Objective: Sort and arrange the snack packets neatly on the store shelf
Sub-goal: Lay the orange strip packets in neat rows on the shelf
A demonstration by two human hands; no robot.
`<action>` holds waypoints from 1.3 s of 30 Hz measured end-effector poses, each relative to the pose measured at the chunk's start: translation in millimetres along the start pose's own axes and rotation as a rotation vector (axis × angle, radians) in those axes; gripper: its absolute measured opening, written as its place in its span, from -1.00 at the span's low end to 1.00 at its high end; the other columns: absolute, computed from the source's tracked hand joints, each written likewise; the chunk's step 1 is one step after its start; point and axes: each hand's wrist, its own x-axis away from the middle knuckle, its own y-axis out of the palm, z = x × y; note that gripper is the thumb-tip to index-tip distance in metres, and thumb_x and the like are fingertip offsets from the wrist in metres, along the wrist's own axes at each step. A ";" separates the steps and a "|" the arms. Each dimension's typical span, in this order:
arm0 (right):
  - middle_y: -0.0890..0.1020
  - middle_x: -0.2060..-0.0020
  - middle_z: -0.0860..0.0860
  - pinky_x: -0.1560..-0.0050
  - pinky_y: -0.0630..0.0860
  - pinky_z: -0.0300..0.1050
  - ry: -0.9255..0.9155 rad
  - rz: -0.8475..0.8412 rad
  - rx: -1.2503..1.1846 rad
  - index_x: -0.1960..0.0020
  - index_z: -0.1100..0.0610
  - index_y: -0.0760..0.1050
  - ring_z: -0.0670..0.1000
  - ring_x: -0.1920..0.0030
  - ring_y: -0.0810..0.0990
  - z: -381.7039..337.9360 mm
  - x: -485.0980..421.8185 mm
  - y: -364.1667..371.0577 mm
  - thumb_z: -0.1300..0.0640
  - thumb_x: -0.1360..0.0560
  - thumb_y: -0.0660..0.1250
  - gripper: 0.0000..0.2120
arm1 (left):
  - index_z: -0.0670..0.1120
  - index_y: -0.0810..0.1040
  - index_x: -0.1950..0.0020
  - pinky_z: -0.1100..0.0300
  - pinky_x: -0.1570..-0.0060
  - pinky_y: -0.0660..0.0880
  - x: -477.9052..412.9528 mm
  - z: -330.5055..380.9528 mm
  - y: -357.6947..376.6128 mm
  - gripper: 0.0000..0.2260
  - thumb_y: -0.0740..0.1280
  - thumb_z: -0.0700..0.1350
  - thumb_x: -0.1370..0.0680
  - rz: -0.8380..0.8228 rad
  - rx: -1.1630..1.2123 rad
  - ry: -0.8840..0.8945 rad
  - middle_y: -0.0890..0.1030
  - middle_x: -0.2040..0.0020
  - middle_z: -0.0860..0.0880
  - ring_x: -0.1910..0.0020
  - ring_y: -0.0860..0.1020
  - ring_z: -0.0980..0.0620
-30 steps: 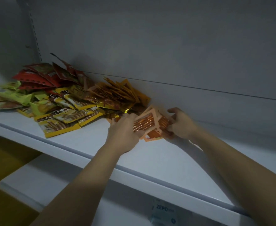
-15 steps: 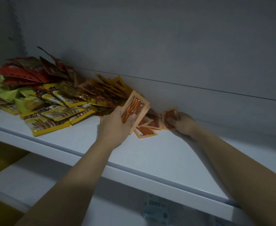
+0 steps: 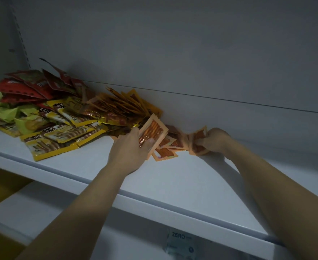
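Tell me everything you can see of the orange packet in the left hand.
The orange packet is flat and roughly rectangular, with a pale orange border, crimped zigzag edges and a clear middle window showing orange-brown sticks side by side. It looks like glossy plastic film. The left hand holds it tilted above the shelf, thumb on its front lower edge, fingers along its left side. It overlaps similar orange packets lying on the shelf; contact cannot be told.
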 end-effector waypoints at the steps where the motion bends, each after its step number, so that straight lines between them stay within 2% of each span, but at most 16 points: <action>1: 0.54 0.24 0.04 0.15 0.37 -0.15 -0.003 -0.037 0.012 0.21 0.13 0.50 0.06 0.16 0.50 -2.0 1.8 1.6 -0.04 -0.51 0.38 -0.74 | 0.08 0.33 -0.12 0.10 0.10 0.50 0.3 0.9 0.2 -0.73 0.22 0.23 -0.58 -0.010 0.006 0.002 0.52 -0.02 0.10 0.03 0.54 0.03; 4: 0.56 0.20 0.07 0.12 0.40 -0.16 0.009 -0.085 -0.022 0.17 0.15 0.51 0.09 0.10 0.53 -11.5 6.7 5.7 -0.02 -0.48 0.43 -0.76 | 0.09 0.34 -0.17 0.13 0.09 0.46 0.6 2.9 -0.3 -0.70 0.22 0.24 -0.57 -0.037 0.022 0.018 0.52 -0.07 0.11 0.03 0.49 0.10; 7: 0.63 0.16 0.14 0.10 0.56 -0.11 0.050 -0.085 -0.271 0.12 0.26 0.57 0.12 0.11 0.61 -18.8 8.4 9.7 0.16 -0.41 0.49 -0.82 | 0.10 0.33 -0.15 0.07 0.01 0.54 0.8 2.7 -0.8 -0.69 0.22 0.26 -0.55 -0.076 0.030 0.039 0.56 -0.12 0.09 0.01 0.52 0.08; 10: 0.63 -0.01 0.23 -0.05 0.63 0.12 0.078 -0.078 -0.520 -0.14 0.34 0.49 0.21 -0.04 0.63 -23.3 10.7 13.2 0.32 -0.37 0.51 -0.61 | 0.10 0.35 -0.16 0.10 0.01 0.55 2.9 4.5 -0.1 -0.60 0.18 0.33 -0.48 -0.126 0.053 0.043 0.56 -0.11 0.11 -0.04 0.54 0.08; 12: 0.58 -0.02 0.17 0.06 0.60 -0.01 0.096 -0.069 -0.527 -0.22 0.29 0.38 0.18 -0.04 0.59 -22.2 10.6 10.6 0.31 -0.40 0.48 -0.55 | 0.10 0.36 -0.17 0.20 0.08 0.51 3.5 5.2 0.9 -0.63 0.21 0.30 -0.50 -0.101 0.110 0.032 0.55 -0.09 0.13 -0.03 0.54 0.10; 14: 0.64 0.03 0.19 0.08 0.61 -0.04 0.114 -0.028 -0.525 -0.12 0.34 0.51 0.17 0.01 0.63 -14.8 6.2 5.3 0.33 -0.42 0.42 -0.71 | 0.06 0.39 -0.14 0.14 0.12 0.55 4.9 5.8 -0.1 -0.72 0.25 0.21 -0.57 -0.005 0.193 0.018 0.58 -0.07 0.08 -0.02 0.57 0.05; 16: 0.68 0.08 0.21 -0.02 0.64 0.09 0.142 0.078 -0.564 0.02 0.31 0.61 0.18 0.04 0.66 -4.6 2.7 -0.7 0.33 -0.42 0.38 -0.86 | -0.01 0.43 -0.11 -0.07 0.07 0.58 6.6 5.9 -4.3 -0.74 0.24 0.16 -0.61 0.169 0.250 -0.021 0.61 -0.01 -0.01 0.02 0.60 -0.07; 19: 0.68 0.08 0.19 0.15 0.62 0.02 0.120 0.182 -0.734 0.13 0.18 0.58 0.14 0.12 0.64 -0.5 5.0 -7.0 0.20 -0.52 0.39 -0.93 | -0.02 0.41 -0.13 -0.21 -0.11 0.52 7.1 3.0 -9.6 -0.73 0.19 0.17 -0.63 0.303 0.301 -0.175 0.61 -0.05 -0.07 -0.04 0.59 -0.15; 21: 0.69 0.07 0.20 0.13 0.62 0.03 0.058 0.135 -0.896 0.14 0.17 0.59 0.15 0.11 0.66 -8.9 9.5 -4.6 0.15 -0.56 0.38 -0.87 | 0.01 0.39 -0.12 -0.22 -0.21 0.43 5.0 0.0 -9.3 -0.76 0.18 0.17 -0.63 0.254 0.219 -0.262 0.59 -0.09 -0.06 -0.09 0.56 -0.16; 23: 0.69 0.04 0.24 -0.03 0.60 0.09 0.026 0.086 -0.940 0.11 0.22 0.62 0.19 0.06 0.67 -23.3 15.8 4.2 0.17 -0.55 0.39 -0.87 | -0.01 0.45 -0.13 -0.17 -0.24 0.38 2.9 -1.2 -7.1 -0.72 0.18 0.17 -0.62 0.193 0.066 -0.294 0.57 -0.12 -0.07 -0.15 0.50 -0.16; 24: 0.69 0.03 0.25 -0.02 0.59 0.04 0.020 0.059 -0.935 0.07 0.26 0.62 0.17 0.08 0.67 -30.7 18.0 10.3 0.19 -0.54 0.40 -0.88 | -0.02 0.47 -0.16 -0.15 -0.23 0.36 2.0 -0.7 -6.1 -0.69 0.18 0.18 -0.61 0.171 -0.021 -0.304 0.55 -0.16 -0.10 -0.19 0.47 -0.17; 27: 0.68 0.17 0.17 0.38 0.57 -0.22 -0.012 -0.084 -0.821 -0.03 0.24 0.59 0.07 0.29 0.63 -48.1 26.1 24.8 0.18 -0.56 0.38 -0.87 | -0.03 0.43 -0.25 -0.12 -0.21 0.29 -0.3 2.3 -1.6 -0.58 0.14 0.26 -0.59 0.090 -0.302 -0.334 0.49 -0.29 -0.19 -0.31 0.36 -0.23; 29: 0.65 0.24 0.07 0.48 0.52 -0.26 -0.058 -0.137 -0.736 -0.02 0.13 0.54 0.00 0.35 0.62 -52.6 29.0 30.0 0.14 -0.58 0.36 -0.93 | -0.02 0.39 -0.25 -0.12 -0.20 0.26 -0.4 2.7 1.9 -0.53 0.08 0.31 -0.58 0.038 -0.389 -0.316 0.49 -0.30 -0.21 -0.32 0.36 -0.24; 33: 0.64 0.32 -0.07 0.52 0.44 -0.34 -0.098 -0.119 -0.703 0.09 -0.01 0.52 -0.15 0.43 0.61 -50.9 27.3 32.6 0.11 -0.56 0.40 -0.92 | 0.00 0.38 -0.19 -0.10 -0.17 0.33 -2.3 0.4 3.0 -0.58 0.14 0.31 -0.58 0.042 -0.271 -0.194 0.56 -0.19 -0.14 -0.24 0.43 -0.21; 36: 0.67 0.28 0.04 0.50 0.49 -0.24 -0.046 -0.107 -0.822 0.07 0.07 0.54 -0.04 0.43 0.64 -51.8 27.7 32.8 0.13 -0.54 0.42 -0.94 | -0.03 0.40 -0.15 -0.11 -0.14 0.46 -2.3 1.0 -0.9 -0.63 0.25 0.24 -0.57 0.036 -0.053 -0.150 0.56 -0.12 -0.11 -0.16 0.48 -0.17; 39: 0.69 0.21 0.16 0.43 0.56 -0.13 0.021 -0.138 -0.992 -0.05 0.17 0.55 0.08 0.37 0.67 -53.7 29.7 32.1 0.14 -0.54 0.41 -0.87 | 0.00 0.35 -0.14 -0.14 -0.09 0.52 0.8 4.4 -1.7 -0.68 0.26 0.20 -0.58 -0.041 0.081 -0.098 0.52 -0.07 -0.01 -0.13 0.50 -0.12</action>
